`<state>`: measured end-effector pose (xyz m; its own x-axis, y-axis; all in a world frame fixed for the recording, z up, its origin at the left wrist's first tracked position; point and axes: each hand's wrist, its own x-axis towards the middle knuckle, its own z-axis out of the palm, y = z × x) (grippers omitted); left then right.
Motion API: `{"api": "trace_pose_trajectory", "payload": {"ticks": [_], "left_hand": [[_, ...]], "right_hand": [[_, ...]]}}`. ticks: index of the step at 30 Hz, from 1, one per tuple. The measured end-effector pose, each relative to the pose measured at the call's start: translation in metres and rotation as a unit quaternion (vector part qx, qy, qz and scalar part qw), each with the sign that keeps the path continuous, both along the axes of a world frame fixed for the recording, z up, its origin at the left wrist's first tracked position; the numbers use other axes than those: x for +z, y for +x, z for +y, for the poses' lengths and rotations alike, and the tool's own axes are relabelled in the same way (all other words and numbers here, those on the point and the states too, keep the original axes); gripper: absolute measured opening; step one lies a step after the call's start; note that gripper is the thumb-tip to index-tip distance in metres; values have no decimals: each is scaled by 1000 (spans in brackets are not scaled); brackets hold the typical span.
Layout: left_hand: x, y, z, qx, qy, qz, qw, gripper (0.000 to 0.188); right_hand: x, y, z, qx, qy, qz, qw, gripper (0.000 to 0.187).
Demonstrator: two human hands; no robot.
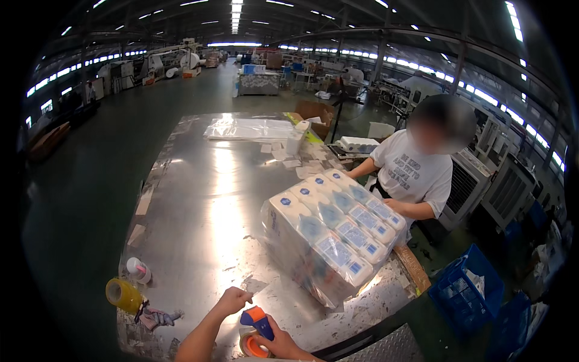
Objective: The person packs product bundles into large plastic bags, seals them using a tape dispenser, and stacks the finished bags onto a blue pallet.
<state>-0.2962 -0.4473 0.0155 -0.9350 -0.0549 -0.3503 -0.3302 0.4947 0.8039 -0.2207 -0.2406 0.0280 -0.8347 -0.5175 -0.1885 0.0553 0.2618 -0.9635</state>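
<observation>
My right hand [282,342] is wrapped round a blue and orange tape dispenser [258,321] at the table's near edge. A roll with an orange core sits in the dispenser's lower part. Just left of it, my left hand [233,300] is closed, its fingertips pinched together; what they hold, if anything, is too small to make out. Ahead and to the right, a large clear bag of white and blue tissue packs [325,226] rests tilted on the metal table [187,199]. A co-worker [416,169] in a white shirt stands at its far right side, one hand against the bag.
At the table's left edge lie a yellow tape roll [123,294], a white and pink bottle [139,269] and a crumpled cloth [158,318]. Clear plastic sheets [250,128] lie at the far end. A blue crate [467,292] stands on the floor at right.
</observation>
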Motion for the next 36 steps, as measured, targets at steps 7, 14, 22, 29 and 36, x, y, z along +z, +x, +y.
{"api": "trace_pose_trajectory", "payload": {"ticks": [7,14,22,29,36], "left_hand": [[16,10,12,-68,-113,87,987,33],[50,29,20,-128,-232,208,942,25],[15,31,19,-343,-440,157,814,16],[-31,12,21,-335,-426,150,827,6],[-53,-6,46,-351,-494,78,792,10]], "right_hand": [[-3,9,-4,-22,100,125,987,90],[-2,-7,-7,-36,96,174,979,91],[-57,-6,-16,-19,102,187,977,66],[-68,-27,-28,56,169,4,984,87],[-115,-32,-41,-2,104,-66,992,77]]}}
